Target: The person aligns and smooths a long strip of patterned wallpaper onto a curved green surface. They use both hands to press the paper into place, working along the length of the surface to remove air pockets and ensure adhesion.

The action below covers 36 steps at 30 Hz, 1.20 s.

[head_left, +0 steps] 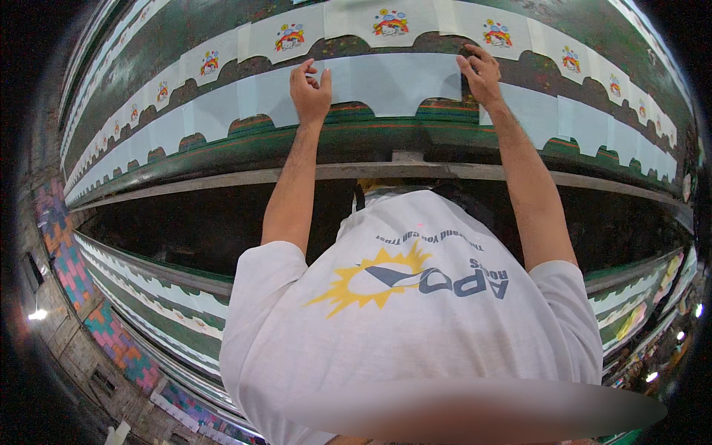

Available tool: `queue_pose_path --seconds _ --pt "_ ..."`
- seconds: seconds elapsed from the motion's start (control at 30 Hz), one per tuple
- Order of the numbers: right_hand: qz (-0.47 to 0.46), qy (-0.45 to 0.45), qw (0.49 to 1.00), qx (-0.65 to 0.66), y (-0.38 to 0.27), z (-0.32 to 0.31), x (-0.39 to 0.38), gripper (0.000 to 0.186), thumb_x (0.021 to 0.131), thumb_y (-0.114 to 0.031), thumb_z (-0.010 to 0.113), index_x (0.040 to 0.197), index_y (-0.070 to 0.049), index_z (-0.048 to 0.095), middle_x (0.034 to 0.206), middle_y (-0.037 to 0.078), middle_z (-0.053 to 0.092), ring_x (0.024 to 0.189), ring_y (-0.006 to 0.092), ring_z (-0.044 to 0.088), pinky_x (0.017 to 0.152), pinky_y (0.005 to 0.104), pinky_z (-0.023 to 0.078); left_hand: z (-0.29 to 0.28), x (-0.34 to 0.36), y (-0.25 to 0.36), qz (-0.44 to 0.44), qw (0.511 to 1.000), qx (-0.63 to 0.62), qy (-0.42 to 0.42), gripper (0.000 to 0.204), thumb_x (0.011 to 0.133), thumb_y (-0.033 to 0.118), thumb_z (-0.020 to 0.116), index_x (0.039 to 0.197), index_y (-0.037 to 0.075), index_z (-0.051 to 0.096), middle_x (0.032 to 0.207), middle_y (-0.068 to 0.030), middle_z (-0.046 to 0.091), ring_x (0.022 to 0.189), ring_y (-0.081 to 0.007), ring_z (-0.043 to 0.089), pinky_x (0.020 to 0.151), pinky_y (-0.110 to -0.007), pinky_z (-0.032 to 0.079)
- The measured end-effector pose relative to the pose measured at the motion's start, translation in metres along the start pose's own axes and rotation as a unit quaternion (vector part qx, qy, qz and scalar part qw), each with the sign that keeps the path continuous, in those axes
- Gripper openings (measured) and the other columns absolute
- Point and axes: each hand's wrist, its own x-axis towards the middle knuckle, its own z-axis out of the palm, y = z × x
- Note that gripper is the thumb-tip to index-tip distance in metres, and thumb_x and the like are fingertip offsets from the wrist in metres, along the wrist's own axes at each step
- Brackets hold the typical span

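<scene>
A pale blue-white cut fabric panel (pixel 386 80) with a scalloped near edge lies flat on the long dark green table (pixel 356 137). My left hand (pixel 310 93) rests over its left part, thumb and fingers apart and slightly bent. At the panel's right end is my right hand (pixel 483 76), its thumb and forefinger spread by the upper corner. A narrow dark gap separates that end from the neighbouring plain panel (pixel 523 111). Neither hand visibly grips the cloth; the undersides of the fingertips are hidden.
Beyond the plain row runs a row of similar panels with colourful cartoon prints (pixel 390 24). Along the table's near side is a grey rail (pixel 245 178). Behind me, another long table carries rows of panels (pixel 163 285). Multicoloured patches (pixel 111 334) cover the floor at lower left.
</scene>
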Motion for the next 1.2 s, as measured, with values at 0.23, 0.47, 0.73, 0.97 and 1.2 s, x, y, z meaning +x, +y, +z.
queue_pose_path --seconds 0.23,0.47,0.73,0.97,1.2 --pt "0.084 -0.114 0.929 0.341 0.009 -0.055 -0.001 0.051 0.105 -0.05 0.051 0.086 -0.005 0.063 0.148 0.015 0.055 0.139 0.0294 0.045 0.118 0.0419 0.028 0.045 -0.001 0.013 0.168 0.921 0.335 -0.106 0.069 0.101 0.05 0.052 0.152 0.004 0.042 0.159 -0.0215 0.033 0.146 -0.0393 0.03 0.116 -0.061 0.025" --pt "-0.047 -0.052 0.997 -0.013 0.089 -0.142 -0.027 0.028 0.097 -0.039 0.068 0.097 -0.011 0.075 0.144 0.011 0.057 0.135 0.0335 0.047 0.115 0.0523 0.029 0.099 -0.023 0.047 0.07 0.917 0.362 -0.152 0.086 0.103 0.064 0.038 0.162 0.003 0.024 0.17 -0.0244 0.011 0.157 -0.0451 0.005 0.12 -0.07 0.006" --pt "-0.105 -0.037 0.989 -0.102 0.165 -0.185 -0.056 0.021 0.089 -0.031 0.075 0.108 -0.023 0.07 0.147 0.005 0.051 0.14 0.0338 0.04 0.115 0.0548 0.026 0.2 -0.082 0.164 0.13 0.926 0.325 -0.14 0.08 0.102 0.061 0.043 0.155 0.0 0.038 0.165 -0.0275 0.022 0.154 -0.0474 0.019 0.119 -0.07 0.014" --pt "-0.076 -0.059 0.992 -0.08 0.171 -0.183 -0.055 0.028 0.085 -0.024 0.077 0.111 -0.026 0.068 0.151 0.003 0.046 0.144 0.0342 0.033 0.116 0.0538 0.021 0.232 -0.117 0.228 0.187 0.944 0.217 -0.162 0.053 0.102 0.04 0.056 0.14 0.003 0.058 0.152 -0.0218 0.05 0.144 -0.0412 0.042 0.12 -0.057 0.026" --pt "-0.064 -0.082 0.987 -0.123 0.177 -0.178 -0.054 0.039 0.084 -0.023 0.076 0.122 -0.029 0.066 0.151 0.003 0.045 0.144 0.0335 0.033 0.117 0.0529 0.02 0.22 -0.097 0.223 0.086 0.989 0.085 -0.087 0.022 0.093 0.013 0.067 0.113 0.005 0.069 0.1 -0.0161 0.068 0.098 -0.0348 0.065 0.093 -0.049 0.047"
